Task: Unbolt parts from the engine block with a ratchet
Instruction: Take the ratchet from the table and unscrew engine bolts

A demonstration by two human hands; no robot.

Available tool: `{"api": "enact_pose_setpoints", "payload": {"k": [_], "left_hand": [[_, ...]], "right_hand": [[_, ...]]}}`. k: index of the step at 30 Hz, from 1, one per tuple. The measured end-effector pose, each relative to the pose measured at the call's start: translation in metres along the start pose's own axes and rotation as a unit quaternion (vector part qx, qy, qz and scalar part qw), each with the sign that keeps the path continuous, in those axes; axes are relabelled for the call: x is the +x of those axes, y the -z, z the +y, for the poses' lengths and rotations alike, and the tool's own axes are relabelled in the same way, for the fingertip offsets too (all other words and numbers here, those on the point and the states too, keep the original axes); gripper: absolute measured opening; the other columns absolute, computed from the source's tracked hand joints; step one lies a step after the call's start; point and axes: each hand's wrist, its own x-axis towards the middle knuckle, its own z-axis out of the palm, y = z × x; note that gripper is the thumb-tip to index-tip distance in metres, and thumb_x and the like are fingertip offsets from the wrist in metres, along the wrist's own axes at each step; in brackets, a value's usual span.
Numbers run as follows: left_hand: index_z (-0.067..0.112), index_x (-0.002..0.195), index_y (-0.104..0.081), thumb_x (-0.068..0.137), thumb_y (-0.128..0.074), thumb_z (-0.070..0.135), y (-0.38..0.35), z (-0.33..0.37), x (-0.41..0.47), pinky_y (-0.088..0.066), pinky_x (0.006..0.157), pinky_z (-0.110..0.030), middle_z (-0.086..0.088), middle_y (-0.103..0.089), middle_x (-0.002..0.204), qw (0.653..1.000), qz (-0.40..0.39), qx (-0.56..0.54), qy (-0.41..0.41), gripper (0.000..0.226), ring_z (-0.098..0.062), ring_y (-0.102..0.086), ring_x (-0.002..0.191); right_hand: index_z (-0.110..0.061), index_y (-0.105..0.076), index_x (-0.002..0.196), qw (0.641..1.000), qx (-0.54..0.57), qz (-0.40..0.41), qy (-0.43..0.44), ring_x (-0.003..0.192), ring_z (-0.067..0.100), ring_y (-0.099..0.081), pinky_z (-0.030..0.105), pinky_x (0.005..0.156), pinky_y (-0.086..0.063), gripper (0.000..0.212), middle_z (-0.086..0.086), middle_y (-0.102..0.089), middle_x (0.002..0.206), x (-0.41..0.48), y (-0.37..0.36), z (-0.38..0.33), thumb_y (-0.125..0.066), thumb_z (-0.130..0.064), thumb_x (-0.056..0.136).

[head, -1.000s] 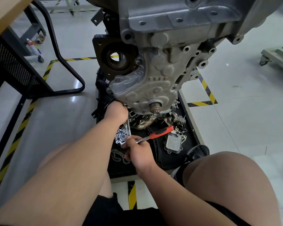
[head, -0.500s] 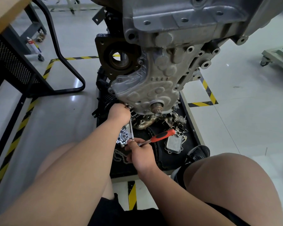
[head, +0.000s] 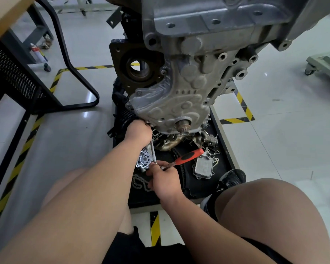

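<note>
One wide-angle view looks forward and steeply down from the person's head, close over the work. The left hand (head: 139, 132) and right hand (head: 165, 180) sit near mid-frame, the engine block (head: 179, 103) looming just beyond them, the right knee (head: 265, 202) nearer the lens than either hand.

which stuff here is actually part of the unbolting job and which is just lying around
In use:
ratchet, gripped by the right hand
extension bar, held at its top by the left hand
engine block

Lying about:
finned cooler, chain, manifold and pump housing, on the black tray
spray can
</note>
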Motion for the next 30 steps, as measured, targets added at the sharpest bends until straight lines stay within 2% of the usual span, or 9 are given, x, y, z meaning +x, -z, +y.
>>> {"api": "enact_pose_setpoints", "payload": {"k": [3, 8, 12, 14, 16, 19, 21, 25, 30], "left_hand": [[-0.001, 0.111, -0.064, 0.099, -0.049, 0.017, -0.002, -0.002, 0.001, -0.038, 0.075, -0.028, -0.018, -0.064, 0.114, 1.000, -0.023, -0.002, -0.004, 0.027, -0.033, -0.059, 0.103], [-0.002, 0.112, -0.063, 0.098, -0.050, 0.017, -0.008, -0.002, 0.002, -0.037, 0.072, -0.029, -0.018, -0.064, 0.112, 0.999, -0.015, -0.041, 0.007, 0.027, -0.032, -0.058, 0.095], [-0.002, 0.101, -0.061, 0.096, -0.048, 0.010, -0.012, -0.002, 0.007, -0.046, 0.060, -0.036, -0.021, -0.063, 0.087, 0.988, -0.031, -0.131, 0.071, 0.019, -0.034, -0.059, 0.069], [0.001, 0.091, -0.055, 0.096, -0.040, 0.005, -0.013, -0.001, 0.007, -0.035, 0.048, -0.028, -0.014, -0.051, 0.067, 0.965, -0.062, -0.222, 0.123, 0.016, -0.024, -0.044, 0.049], [0.008, 0.078, -0.048, 0.098, -0.033, 0.004, -0.012, 0.000, 0.008, -0.026, 0.041, -0.019, -0.006, -0.042, 0.062, 0.928, -0.092, -0.319, 0.169, 0.025, -0.014, -0.032, 0.044], [0.014, 0.068, -0.040, 0.103, -0.028, 0.010, -0.002, 0.001, 0.007, -0.018, 0.032, -0.013, 0.002, -0.034, 0.051, 0.861, -0.149, -0.436, 0.217, 0.037, -0.007, -0.028, 0.035], [0.015, 0.068, -0.039, 0.104, -0.028, 0.012, 0.002, 0.002, 0.007, -0.017, 0.032, -0.013, 0.004, -0.032, 0.046, 0.847, -0.167, -0.450, 0.227, 0.038, -0.004, -0.029, 0.027], [0.015, 0.070, -0.037, 0.103, -0.027, 0.008, 0.001, 0.005, 0.008, -0.017, 0.030, -0.012, 0.002, -0.029, 0.063, 0.849, -0.167, -0.445, 0.231, 0.036, -0.005, -0.026, 0.043], [0.014, 0.070, -0.039, 0.104, -0.029, 0.011, -0.002, 0.003, 0.008, -0.017, 0.029, -0.013, 0.002, -0.031, 0.064, 0.854, -0.161, -0.436, 0.233, 0.036, -0.007, -0.020, 0.051]], "right_hand": [[-0.012, -0.060, 0.092, 1.000, 0.008, 0.002, -0.001, 0.043, 0.009, -0.050, 0.019, 0.043, -0.042, 0.006, 0.002, -0.062, 0.071, -0.001, 0.000, 0.003, -0.058, -0.016, 0.096], [-0.013, -0.063, 0.090, 1.000, 0.006, 0.009, 0.004, 0.051, 0.012, -0.051, 0.018, 0.044, -0.044, 0.007, 0.002, -0.061, 0.072, 0.000, 0.002, 0.003, -0.059, -0.016, 0.095], [-0.014, -0.062, 0.089, 1.000, -0.005, 0.016, 0.006, 0.051, 0.013, -0.051, 0.018, 0.043, -0.043, 0.008, 0.002, -0.061, 0.072, 0.000, 0.005, 0.002, -0.058, -0.016, 0.096], [-0.014, -0.061, 0.087, 1.000, -0.007, 0.017, 0.006, 0.052, 0.014, -0.051, 0.018, 0.043, -0.043, 0.010, 0.003, -0.061, 0.073, 0.000, 0.006, 0.001, -0.056, -0.015, 0.096], [-0.013, -0.061, 0.087, 1.000, -0.011, 0.019, 0.006, 0.050, 0.014, -0.050, 0.018, 0.043, -0.042, 0.011, 0.004, -0.061, 0.074, 0.000, 0.007, 0.000, -0.056, -0.014, 0.097], [-0.010, -0.060, 0.088, 1.000, 0.003, 0.015, -0.004, 0.044, 0.011, -0.048, 0.019, 0.042, -0.041, 0.011, 0.005, -0.060, 0.073, -0.002, 0.008, -0.002, -0.055, -0.013, 0.097], [-0.009, -0.060, 0.088, 1.000, 0.012, 0.013, -0.009, 0.042, 0.011, -0.047, 0.019, 0.042, -0.041, 0.011, 0.005, -0.060, 0.073, -0.002, 0.009, -0.004, -0.055, -0.012, 0.097], [-0.009, -0.059, 0.082, 0.999, 0.048, 0.011, -0.015, 0.042, 0.013, -0.046, 0.022, 0.044, -0.041, 0.015, 0.003, -0.059, 0.065, 0.002, 0.009, -0.009, -0.052, -0.008, 0.096], [-0.009, -0.056, 0.080, 0.994, 0.110, -0.010, -0.023, 0.042, 0.012, -0.044, 0.020, 0.043, -0.037, 0.017, 0.000, -0.058, 0.058, 0.005, 0.002, -0.008, -0.050, -0.006, 0.096]]}}
